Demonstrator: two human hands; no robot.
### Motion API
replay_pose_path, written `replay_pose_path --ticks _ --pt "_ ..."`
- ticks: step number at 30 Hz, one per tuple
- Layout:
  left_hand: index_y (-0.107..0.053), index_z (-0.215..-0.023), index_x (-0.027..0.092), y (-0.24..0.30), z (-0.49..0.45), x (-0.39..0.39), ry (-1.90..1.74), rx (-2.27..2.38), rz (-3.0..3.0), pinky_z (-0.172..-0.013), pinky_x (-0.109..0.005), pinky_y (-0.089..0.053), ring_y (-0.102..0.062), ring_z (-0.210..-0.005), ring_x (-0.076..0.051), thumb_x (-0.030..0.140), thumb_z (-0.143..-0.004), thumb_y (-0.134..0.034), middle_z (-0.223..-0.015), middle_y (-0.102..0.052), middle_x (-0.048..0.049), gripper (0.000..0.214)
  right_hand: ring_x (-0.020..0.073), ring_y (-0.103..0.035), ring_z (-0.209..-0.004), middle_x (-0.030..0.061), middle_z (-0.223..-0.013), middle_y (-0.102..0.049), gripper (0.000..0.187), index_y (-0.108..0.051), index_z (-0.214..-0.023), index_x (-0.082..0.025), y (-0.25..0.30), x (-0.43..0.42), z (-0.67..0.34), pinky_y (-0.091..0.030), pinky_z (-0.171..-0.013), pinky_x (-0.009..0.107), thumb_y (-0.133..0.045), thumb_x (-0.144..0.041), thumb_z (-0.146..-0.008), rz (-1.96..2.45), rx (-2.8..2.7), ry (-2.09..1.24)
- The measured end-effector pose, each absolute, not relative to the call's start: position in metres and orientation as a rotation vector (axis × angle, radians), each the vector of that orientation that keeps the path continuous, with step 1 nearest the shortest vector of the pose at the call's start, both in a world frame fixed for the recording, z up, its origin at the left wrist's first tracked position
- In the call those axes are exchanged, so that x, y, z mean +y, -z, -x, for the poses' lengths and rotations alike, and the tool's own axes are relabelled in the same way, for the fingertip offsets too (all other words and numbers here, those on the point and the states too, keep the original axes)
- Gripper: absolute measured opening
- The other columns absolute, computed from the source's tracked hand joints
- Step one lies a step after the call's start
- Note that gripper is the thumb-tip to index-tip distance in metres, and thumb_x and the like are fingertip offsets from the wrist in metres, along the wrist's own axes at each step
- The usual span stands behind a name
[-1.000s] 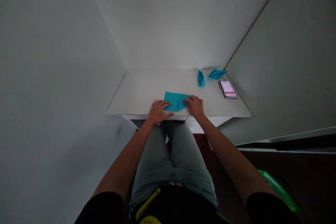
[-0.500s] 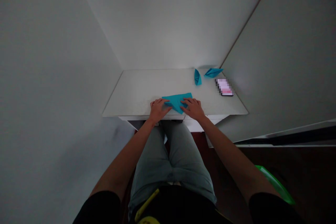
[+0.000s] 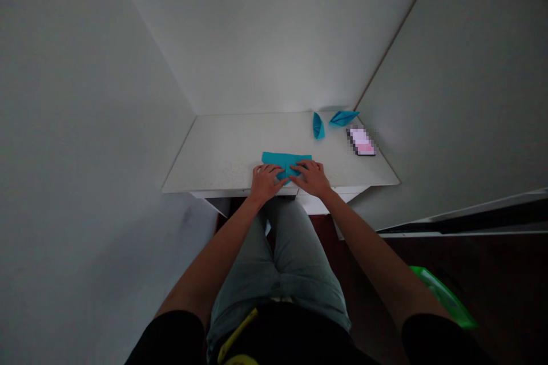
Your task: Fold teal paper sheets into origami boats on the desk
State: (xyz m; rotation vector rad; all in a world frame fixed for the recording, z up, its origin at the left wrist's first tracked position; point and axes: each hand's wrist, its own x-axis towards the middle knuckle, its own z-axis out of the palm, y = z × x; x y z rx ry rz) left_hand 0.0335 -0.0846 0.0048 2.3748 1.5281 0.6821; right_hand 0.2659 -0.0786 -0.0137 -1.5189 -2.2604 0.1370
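Note:
A folded sheet of blue paper [image 3: 282, 158] lies near the front edge of the white table, its long straight edge towards the wall. My left hand [image 3: 265, 180] grips the near left part of it, fingers and thumb at the middle. From the other side my right hand [image 3: 313, 177] holds the near right part, its thumb almost meeting the left one. The fingers cover much of the paper's lower half, so its exact folds there are hidden.
Two folded blue paper boats, an upright one [image 3: 318, 126] and a slanted one [image 3: 343, 118], rest at the table's [image 3: 214, 148] back right. A phone [image 3: 362, 141] with a blurred screen lies at the right edge. Walls enclose the table; a green object [image 3: 445, 296] is low at right.
The paper has turned so its far edge runs nearly level, and its near flap is now gathered under my fingers. My left hand has shifted slightly right, closer to the other.

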Motion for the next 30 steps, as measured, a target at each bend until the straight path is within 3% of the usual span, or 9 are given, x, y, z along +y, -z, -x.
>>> replay_pose_path --ticks 4,10,15,18,22,25,30 --pt "-0.078 -0.128 0.038 -0.009 -0.024 -0.075 -0.583 1.638 -2.359 -0.118 -0.057 -0.034 -0.050 -0.141 -0.035 0.030 -0.100 -0.067 -0.151 -0.065 -0.0042 0.032 0.0341 -0.056 -0.138 0.0095 -0.140 -0.071 0.045 -0.077 -0.135 -0.036 0.011 -0.077 -0.271 -0.039 -0.113 0.056 -0.048 -0.060 -0.109 1.480 -2.257 -0.218" --pt "-0.082 -0.120 0.045 -0.018 -0.009 -0.055 -0.435 1.413 -2.525 -0.112 -0.051 -0.037 -0.054 -0.132 -0.030 0.009 -0.099 -0.056 -0.141 -0.068 -0.0027 0.049 0.0300 -0.048 -0.152 0.0021 -0.160 -0.061 0.047 -0.063 -0.152 -0.039 0.006 -0.076 -0.276 -0.035 -0.121 0.055 -0.040 -0.050 -0.113 1.413 -2.260 -0.270" --pt "-0.083 -0.121 0.041 -0.023 -0.008 -0.053 -0.333 1.277 -2.628 -0.110 -0.048 -0.039 -0.061 -0.121 -0.027 0.018 -0.102 -0.056 -0.129 -0.074 -0.0051 0.040 0.0313 -0.043 -0.157 -0.0002 -0.160 -0.061 0.043 -0.069 -0.145 -0.039 0.011 -0.076 -0.274 -0.027 -0.126 0.061 -0.043 -0.051 -0.113 1.347 -2.414 -0.233" --pt "-0.078 -0.131 0.035 -0.024 -0.009 -0.060 -0.359 1.221 -2.711 -0.116 -0.050 -0.038 -0.062 -0.125 -0.030 0.038 -0.101 -0.064 -0.136 -0.072 -0.0079 0.033 0.0318 -0.046 -0.155 0.0045 -0.157 -0.063 0.048 -0.065 -0.150 -0.036 0.016 -0.076 -0.271 -0.024 -0.128 0.060 -0.047 -0.057 -0.110 1.380 -2.412 -0.148" --pt "-0.071 -0.140 0.025 -0.021 -0.007 -0.073 -0.405 1.192 -2.800 -0.123 -0.053 -0.034 -0.058 -0.139 -0.035 0.064 -0.095 -0.069 -0.152 -0.064 -0.0137 0.060 0.0343 -0.049 -0.150 0.0130 -0.153 -0.064 0.061 -0.061 -0.155 -0.029 0.020 -0.077 -0.266 -0.020 -0.129 0.060 -0.049 -0.066 -0.107 1.478 -2.378 -0.033" --pt "-0.070 -0.142 0.022 -0.015 -0.002 -0.076 -0.405 1.234 -2.774 -0.120 -0.052 -0.040 -0.061 -0.137 -0.035 0.065 -0.094 -0.072 -0.151 -0.065 -0.0146 0.065 0.0362 -0.053 -0.142 0.0159 -0.148 -0.065 0.072 -0.062 -0.155 -0.027 0.019 -0.079 -0.266 -0.020 -0.128 0.060 -0.053 -0.075 -0.102 1.505 -2.340 -0.012" --pt "-0.072 -0.138 0.023 -0.006 0.011 -0.063 -0.458 1.234 -2.609 -0.119 -0.046 -0.048 -0.064 -0.139 -0.029 0.052 -0.100 -0.068 -0.146 -0.071 -0.0105 0.048 0.0363 -0.060 -0.127 0.0154 -0.137 -0.067 0.081 -0.066 -0.149 -0.027 0.016 -0.078 -0.272 -0.034 -0.116 0.056 -0.064 -0.083 -0.091 1.446 -2.288 -0.133"
